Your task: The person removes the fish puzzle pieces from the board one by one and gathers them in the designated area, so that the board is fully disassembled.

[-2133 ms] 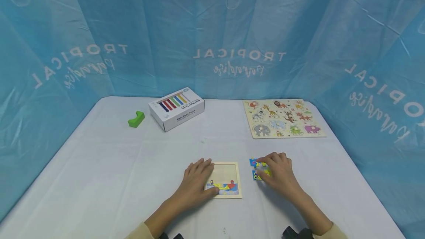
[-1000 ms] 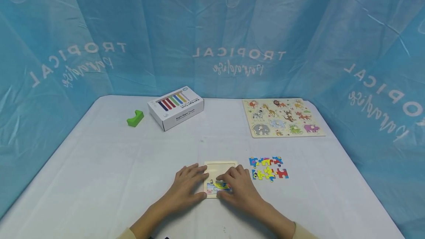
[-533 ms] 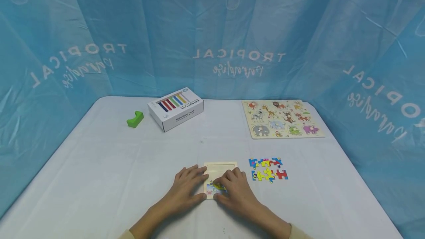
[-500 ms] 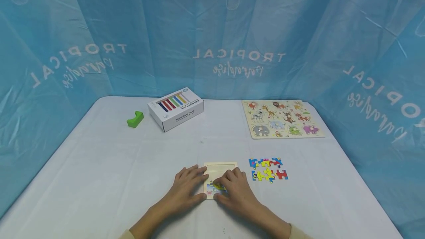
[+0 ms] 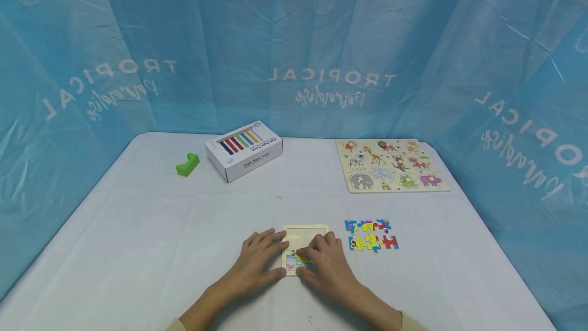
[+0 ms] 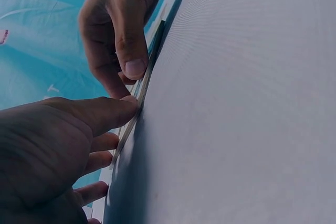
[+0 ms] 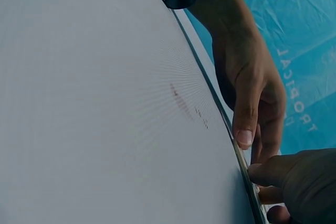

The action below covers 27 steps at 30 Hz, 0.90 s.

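Note:
A small square wooden jigsaw tray (image 5: pixel 307 227) lies on the table, with puzzle pieces (image 5: pixel 291 262) along its near side in blue and yellow. My left hand (image 5: pixel 257 259) rests at the tray's left edge, fingers extended and thumb at the near corner. Over the near row, my right hand (image 5: pixel 328 264) bends thumb and index finger about a puzzle piece (image 5: pixel 304 258), mostly hidden under the hand. In the left wrist view, the left thumb touches the tray's edge (image 6: pixel 137 107) and the right thumb points down beside it.
Several loose puzzle pieces (image 5: pixel 372 236) lie in two rows right of the tray. An animal peg board (image 5: pixel 392 165) is at the back right. A white box (image 5: pixel 245 149) and a green curved block (image 5: pixel 187 165) stand at the back left. A blue curtain (image 5: pixel 294 40) hangs behind.
My right hand has moved left from the loose pieces to the tray's near row, then shifted slightly left there. My left hand has drawn back from over the tray to its left edge.

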Motion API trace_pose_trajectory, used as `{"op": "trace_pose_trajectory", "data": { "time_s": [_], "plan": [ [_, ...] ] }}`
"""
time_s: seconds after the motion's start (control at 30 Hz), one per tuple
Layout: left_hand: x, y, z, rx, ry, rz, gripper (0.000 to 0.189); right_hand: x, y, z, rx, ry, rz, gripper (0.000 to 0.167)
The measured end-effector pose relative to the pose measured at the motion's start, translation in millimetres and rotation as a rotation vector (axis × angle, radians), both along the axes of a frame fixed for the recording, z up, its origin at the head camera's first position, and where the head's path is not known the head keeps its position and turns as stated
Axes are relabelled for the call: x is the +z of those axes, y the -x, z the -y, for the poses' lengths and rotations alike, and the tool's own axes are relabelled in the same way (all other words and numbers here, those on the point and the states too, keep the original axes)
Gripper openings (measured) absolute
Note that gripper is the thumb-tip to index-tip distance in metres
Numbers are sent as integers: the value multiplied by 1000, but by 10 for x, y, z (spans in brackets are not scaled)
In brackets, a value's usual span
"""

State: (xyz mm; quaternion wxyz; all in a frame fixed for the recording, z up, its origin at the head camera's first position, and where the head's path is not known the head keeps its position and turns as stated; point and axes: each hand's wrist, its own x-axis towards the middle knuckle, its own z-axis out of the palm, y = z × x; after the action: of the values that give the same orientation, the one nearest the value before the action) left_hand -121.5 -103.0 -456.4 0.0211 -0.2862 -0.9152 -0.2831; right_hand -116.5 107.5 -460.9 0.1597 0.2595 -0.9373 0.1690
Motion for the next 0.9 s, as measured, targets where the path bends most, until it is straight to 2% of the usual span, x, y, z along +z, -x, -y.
{"op": "trace_pose_trajectory", "data": {
  "time_s": [0.23,0.43,0.9],
  "plan": [
    [-3,2,0,-4,0,18,50,20,-22,24,-23,-25,60,27],
    [-1,0,5,-4,12,31,50,17,-24,32,-35,-21,59,26],
    [-16,-6,4,-3,4,-20,50,45,-13,50,-28,-23,63,25]
  ]
}}
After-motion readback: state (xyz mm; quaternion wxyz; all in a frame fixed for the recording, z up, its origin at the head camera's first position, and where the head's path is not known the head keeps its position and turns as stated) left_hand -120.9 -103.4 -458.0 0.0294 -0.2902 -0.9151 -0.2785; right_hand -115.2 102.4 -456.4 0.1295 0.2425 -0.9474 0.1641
